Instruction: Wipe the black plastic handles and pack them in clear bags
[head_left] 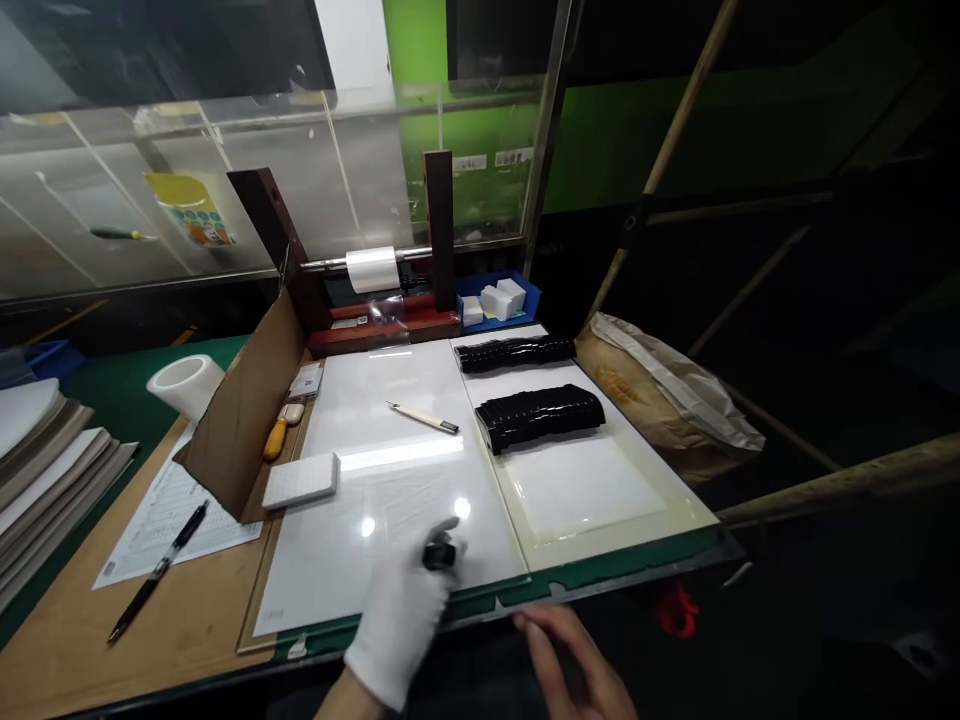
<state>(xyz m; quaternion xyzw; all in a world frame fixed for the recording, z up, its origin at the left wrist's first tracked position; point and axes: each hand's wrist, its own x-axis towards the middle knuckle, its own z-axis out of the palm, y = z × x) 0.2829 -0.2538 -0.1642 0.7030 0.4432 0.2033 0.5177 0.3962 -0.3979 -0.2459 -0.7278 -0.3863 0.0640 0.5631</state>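
My left hand (pixel 401 610), in a white glove, is over the near edge of the glossy white work board (pixel 397 500). Its fingers are curled and smeared by motion around a small black thing (pixel 439 555) I cannot make out. My bare right hand (pixel 574 655) is at the table's front edge, thumb and finger brought together at the tips; anything between them is too small to see. Two stacks of ribbed, glossy black pieces, a nearer stack (pixel 540 417) and a farther stack (pixel 514 353), lie on the right-hand board (pixel 592 490). A craft knife (pixel 422 417) rests on the white board.
Left of the board are a white block (pixel 301 480), a yellow-handled tool (pixel 279 435), a cardboard divider (pixel 244 410), a pen (pixel 157 575) and stacked sheets (pixel 52 490). Behind stand a film roll (pixel 373 270) and a blue bin (pixel 531 298). A paper sack (pixel 660 400) is at right.
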